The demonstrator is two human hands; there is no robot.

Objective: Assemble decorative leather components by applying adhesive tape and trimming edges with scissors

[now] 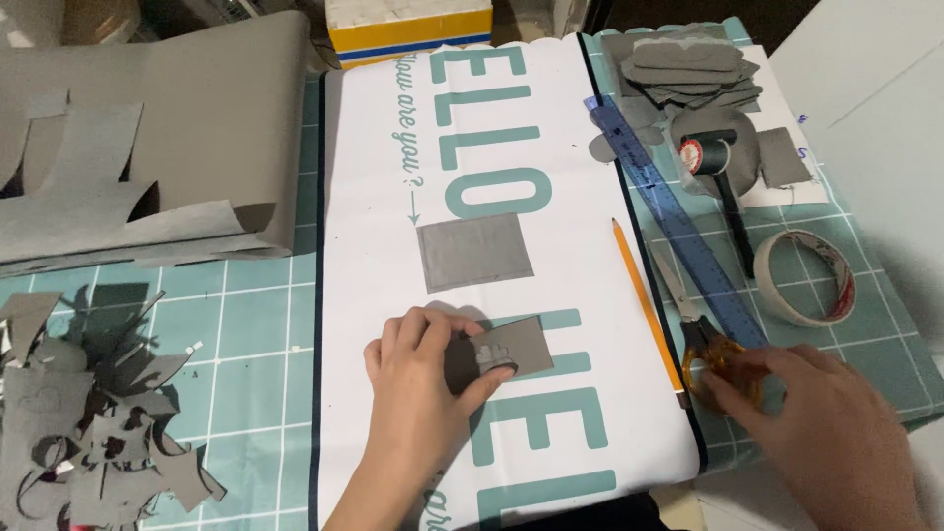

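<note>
Two hands work: left hand (418,369) pinches a thin grey card piece (506,349), light, floppy, best held by edges; right hand (821,413) closes on orange-handled scissors (703,329) near right.

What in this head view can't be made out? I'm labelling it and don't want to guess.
- Scissors: handles hidden under the right hand; grip unclear.
- Grey card: left part covered by the left hand; its drawn marks are too small to read.
- Pencil: lower end hidden by the scissors handles.
- Grey paper roll: cut off by the top and left edges.
- Box: cut off by the top edge.
</note>
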